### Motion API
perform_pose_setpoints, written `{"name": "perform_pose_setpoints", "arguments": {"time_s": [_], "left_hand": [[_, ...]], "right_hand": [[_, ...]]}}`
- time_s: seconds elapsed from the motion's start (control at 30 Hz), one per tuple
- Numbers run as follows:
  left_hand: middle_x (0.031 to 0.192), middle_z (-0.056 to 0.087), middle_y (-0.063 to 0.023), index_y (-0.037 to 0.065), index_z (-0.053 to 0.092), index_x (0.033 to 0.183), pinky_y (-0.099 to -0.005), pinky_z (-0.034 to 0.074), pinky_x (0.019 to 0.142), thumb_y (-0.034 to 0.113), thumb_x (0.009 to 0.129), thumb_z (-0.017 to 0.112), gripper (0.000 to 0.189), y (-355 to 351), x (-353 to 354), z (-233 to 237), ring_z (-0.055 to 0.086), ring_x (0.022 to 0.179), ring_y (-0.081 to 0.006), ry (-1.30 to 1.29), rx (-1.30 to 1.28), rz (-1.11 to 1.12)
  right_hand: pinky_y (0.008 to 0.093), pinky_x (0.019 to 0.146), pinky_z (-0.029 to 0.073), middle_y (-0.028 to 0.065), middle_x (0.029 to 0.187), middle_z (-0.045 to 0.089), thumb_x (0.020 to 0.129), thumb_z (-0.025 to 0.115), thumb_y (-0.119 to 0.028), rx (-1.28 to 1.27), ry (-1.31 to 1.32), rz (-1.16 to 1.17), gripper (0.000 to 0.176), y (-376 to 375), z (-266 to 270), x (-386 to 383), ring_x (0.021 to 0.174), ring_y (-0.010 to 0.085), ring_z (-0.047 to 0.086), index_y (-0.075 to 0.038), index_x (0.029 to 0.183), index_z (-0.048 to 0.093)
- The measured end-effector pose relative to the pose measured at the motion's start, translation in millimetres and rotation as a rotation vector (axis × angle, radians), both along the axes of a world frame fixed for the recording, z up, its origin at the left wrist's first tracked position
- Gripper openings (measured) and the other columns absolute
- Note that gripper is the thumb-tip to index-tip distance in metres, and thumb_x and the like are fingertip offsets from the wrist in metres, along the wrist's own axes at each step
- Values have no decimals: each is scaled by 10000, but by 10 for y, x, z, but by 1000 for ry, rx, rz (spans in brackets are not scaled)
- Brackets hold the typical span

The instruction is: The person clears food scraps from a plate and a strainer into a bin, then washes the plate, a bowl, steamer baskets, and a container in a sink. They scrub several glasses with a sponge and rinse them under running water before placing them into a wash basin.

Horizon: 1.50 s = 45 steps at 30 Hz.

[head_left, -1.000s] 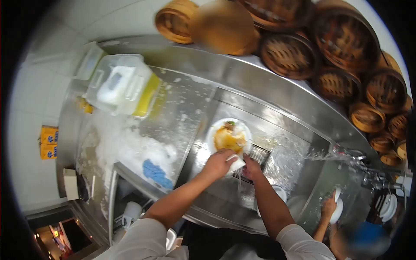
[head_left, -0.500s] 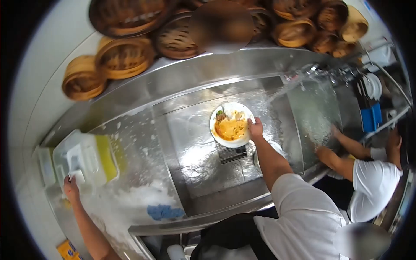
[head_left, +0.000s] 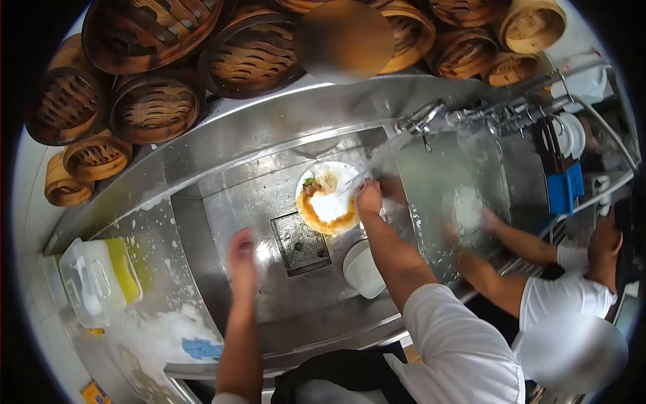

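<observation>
Just left of the right hand (head_left: 368, 198), a sauce-smeared white plate (head_left: 336, 167) is gripped at the rim by its closed fingers, I see from my remote post, as water (head_left: 385, 158) streams onto it. A white bowl (head_left: 365, 271) sits beside that forearm; a drain (head_left: 299, 244) lies between the 2 hands. The left hand (head_left: 241, 254) blurs; I cannot tell its opening or hold.

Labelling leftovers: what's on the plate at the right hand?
On the plate: orange residue, a green bit, and a bright white patch I can't identify. Surface beneath is covered; the right hand hides part of the rim.
</observation>
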<state>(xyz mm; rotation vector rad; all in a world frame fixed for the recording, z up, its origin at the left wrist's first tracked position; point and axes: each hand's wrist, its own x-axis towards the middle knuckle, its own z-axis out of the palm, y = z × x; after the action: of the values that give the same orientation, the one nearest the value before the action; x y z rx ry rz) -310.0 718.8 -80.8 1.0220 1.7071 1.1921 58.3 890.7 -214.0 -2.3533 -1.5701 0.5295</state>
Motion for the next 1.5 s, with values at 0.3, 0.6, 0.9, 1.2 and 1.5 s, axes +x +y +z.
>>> {"name": "perform_pose_setpoints", "arguments": {"time_s": [0.3,0.6,0.9,1.2,1.5], "left_hand": [[1039,717,-98,-15,653,1191,-345,523,831,185,975,640,295,753,1640,-1655,670,910,-198,-374,-369,259],[1015,708,-154,41,696,1186,-337,509,834,103,934,640,266,557,1697,-1530,671,929,-255,-62,-323,211],[1324,585,-222,-52,567,1348,-473,452,1020,185,980,601,439,27,1954,-879,581,1159,-396,49,-313,460],[1672,225,-224,80,273,1613,-549,154,1253,433,975,628,811,1186,2218,-193,162,1547,-452,758,4,-315],[1291,655,-146,5,502,1410,-458,573,957,214,1004,675,489,867,1414,85,657,1165,-295,-1081,-279,99]], "right_hand": [[476,1032,490,247,1323,623,854,761,-350,-333,135,125,595,383,95,266,1229,414,597,-30,1310,552],[494,966,500,267,1198,671,892,696,-478,3,163,461,528,430,-76,322,1146,422,628,-8,1130,659],[342,661,488,40,692,614,890,750,-167,-258,633,520,238,-120,1509,-220,683,116,554,1,812,601],[336,994,518,112,1235,652,934,543,128,247,1170,-207,485,-756,1439,67,1107,214,639,-25,1391,486],[443,944,504,192,1310,643,975,667,-234,74,148,198,496,36,1427,-98,1131,329,643,-30,1404,521]]}}
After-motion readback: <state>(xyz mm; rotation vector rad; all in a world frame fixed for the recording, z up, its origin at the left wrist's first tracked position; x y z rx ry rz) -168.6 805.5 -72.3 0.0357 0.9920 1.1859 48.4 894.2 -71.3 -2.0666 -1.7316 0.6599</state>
